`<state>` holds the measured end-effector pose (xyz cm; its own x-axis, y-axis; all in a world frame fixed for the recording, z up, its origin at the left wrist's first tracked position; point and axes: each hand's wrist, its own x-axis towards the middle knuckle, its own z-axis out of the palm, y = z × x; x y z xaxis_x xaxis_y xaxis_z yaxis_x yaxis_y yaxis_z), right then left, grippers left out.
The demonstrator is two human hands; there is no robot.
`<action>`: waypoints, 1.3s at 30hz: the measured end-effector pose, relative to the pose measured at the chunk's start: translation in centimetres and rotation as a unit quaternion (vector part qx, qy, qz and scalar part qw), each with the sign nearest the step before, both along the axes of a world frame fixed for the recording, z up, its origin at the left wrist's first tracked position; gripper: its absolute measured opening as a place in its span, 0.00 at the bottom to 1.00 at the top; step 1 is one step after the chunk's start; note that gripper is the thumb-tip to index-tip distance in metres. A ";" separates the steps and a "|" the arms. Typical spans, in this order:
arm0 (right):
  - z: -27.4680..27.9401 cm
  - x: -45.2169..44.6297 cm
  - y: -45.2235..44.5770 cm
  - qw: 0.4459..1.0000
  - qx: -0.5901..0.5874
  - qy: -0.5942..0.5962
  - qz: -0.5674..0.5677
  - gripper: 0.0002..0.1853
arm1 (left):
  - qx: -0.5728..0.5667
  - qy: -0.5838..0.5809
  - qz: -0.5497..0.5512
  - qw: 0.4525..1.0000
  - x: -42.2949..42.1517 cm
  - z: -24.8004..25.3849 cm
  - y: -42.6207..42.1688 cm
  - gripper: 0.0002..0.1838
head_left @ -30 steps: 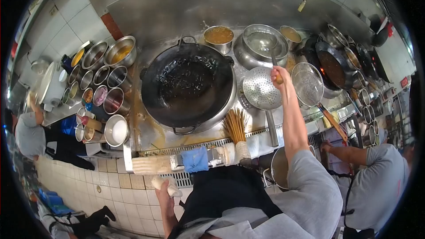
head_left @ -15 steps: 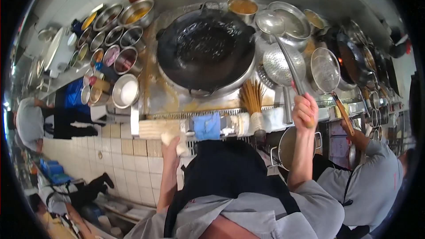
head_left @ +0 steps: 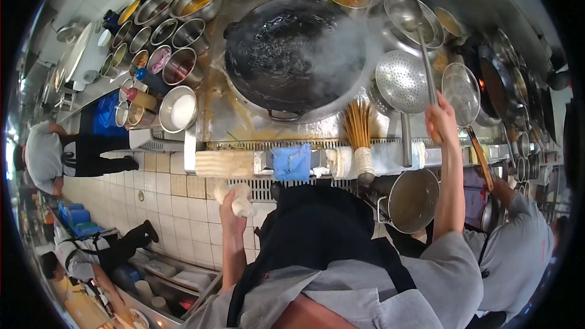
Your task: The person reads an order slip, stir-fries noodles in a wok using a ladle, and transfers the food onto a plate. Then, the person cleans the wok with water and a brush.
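Near the steaming wok (head_left: pixel 268 97), the right hand (head_left: pixel 441 120) curls shut round a ladle (head_left: pixel 426 55), the left hand (head_left: pixel 231 214) squeezes a cloth (head_left: pixel 243 201), and a slip could splash hot drops.

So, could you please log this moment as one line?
left hand: holds pale cloth; right hand: grips ladle; ladle: head at metal basin; steam: above wok

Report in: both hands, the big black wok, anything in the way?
Right hand: holding long-handled silvery metal ladle. Left hand: holding bunched off-white cloth. Large round black wok on stove; whitish vapour veiling its right side.
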<state>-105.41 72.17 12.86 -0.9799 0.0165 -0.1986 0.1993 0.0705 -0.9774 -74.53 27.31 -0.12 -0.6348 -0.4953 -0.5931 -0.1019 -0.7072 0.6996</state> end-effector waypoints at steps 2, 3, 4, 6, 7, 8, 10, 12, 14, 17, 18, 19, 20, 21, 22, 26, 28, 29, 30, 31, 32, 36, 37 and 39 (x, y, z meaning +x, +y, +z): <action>-4.6 -6.9 2.0 0.987 0.141 0.076 0.008 0.14 | 0.000 -0.001 0.030 1.000 1.6 -0.2 0.1 0.23; -5.4 -9.3 2.1 0.978 0.198 0.063 -0.023 0.09 | 0.001 0.000 0.045 0.999 2.1 -0.3 0.3 0.23; -6.1 -11.4 2.1 0.965 0.253 0.050 -0.052 0.05 | 0.001 -0.003 0.041 0.999 2.5 -0.4 0.5 0.23; -7.9 -15.5 3.4 0.995 0.015 -0.056 -0.079 0.02 | -0.003 -0.014 0.039 0.999 3.6 0.0 0.8 0.22; -9.4 -17.7 4.9 0.984 -0.105 -0.111 -0.088 0.02 | -0.005 -0.020 0.039 0.999 4.0 0.3 0.8 0.22; -10.9 -19.9 7.5 0.921 -0.356 -0.157 0.012 0.06 | -0.008 -0.023 0.039 0.999 4.2 0.7 0.9 0.22; -9.4 -18.9 5.7 0.833 -0.536 -0.132 0.025 0.06 | -0.010 -0.029 0.042 0.999 4.5 1.2 1.4 0.21; -8.0 -15.5 4.1 0.767 -0.631 -0.101 0.054 0.07 | -0.004 -0.037 0.024 0.999 4.7 1.3 1.4 0.21; -6.7 -11.5 2.1 0.745 -0.656 -0.054 0.109 0.08 | -0.007 -0.041 0.007 0.999 4.4 1.3 1.2 0.22; -3.0 -5.0 -0.8 0.708 -0.695 -0.071 0.107 0.08 | -0.041 -0.031 0.006 0.999 2.7 1.3 0.9 0.23; -2.4 -3.1 -1.4 0.690 -0.712 -0.073 0.108 0.11 | -0.018 -0.025 -0.001 1.000 2.3 0.9 0.4 0.24; -1.9 -1.2 -1.8 0.674 -0.727 -0.074 0.107 0.19 | -0.019 -0.021 -0.007 1.000 1.8 0.6 0.0 0.24; -1.4 0.8 -2.0 0.658 -0.742 -0.074 0.105 0.29 | -0.017 -0.017 -0.014 1.000 1.3 0.3 -0.3 0.24; -0.9 2.8 -2.4 0.650 -0.748 -0.088 0.104 0.29 | -0.015 -0.014 -0.023 1.000 0.7 0.1 -0.6 0.24; -0.4 4.8 -2.8 0.641 -0.754 -0.101 0.102 0.30 | -0.020 -0.011 -0.019 1.000 0.0 0.3 -0.6 0.25; 2.0 11.5 -3.3 0.685 -0.702 -0.174 0.087 0.29 | -0.010 0.008 -0.052 0.999 -2.1 1.6 -0.9 0.24; 3.0 14.2 -3.2 0.746 -0.631 -0.204 0.068 0.28 | -0.006 0.014 -0.061 0.998 -2.7 1.5 -1.2 0.25; 4.1 15.2 -3.7 0.774 -0.590 -0.224 0.056 0.28 | -0.005 0.018 -0.065 0.998 -3.2 1.7 -1.2 0.25; 5.2 16.1 -4.3 0.799 -0.548 -0.245 0.046 0.27 | -0.009 0.021 -0.072 0.997 -3.5 2.2 -1.1 0.24; 5.6 16.7 -4.7 0.837 -0.482 -0.252 0.053 0.28 | -0.006 0.019 -0.081 0.996 -3.9 2.4 -1.1 0.23; 5.8 17.2 -4.9 0.871 -0.414 -0.259 0.060 0.28 | -0.002 0.018 -0.091 0.996 -4.2 2.5 -1.1 0.23; 6.8 19.0 -8.2 0.946 -0.182 -0.252 0.091 0.34 | -0.013 0.037 -0.158 0.987 -4.7 0.9 -1.7 0.24; 6.9 19.4 -9.2 0.955 -0.133 -0.245 0.103 0.34 | -0.018 0.039 -0.167 0.985 -4.9 1.1 -1.6 0.24; 6.9 20.0 -10.6 0.959 -0.081 -0.240 0.123 0.37 | -0.022 0.043 -0.164 0.985 -5.1 1.2 -1.4 0.24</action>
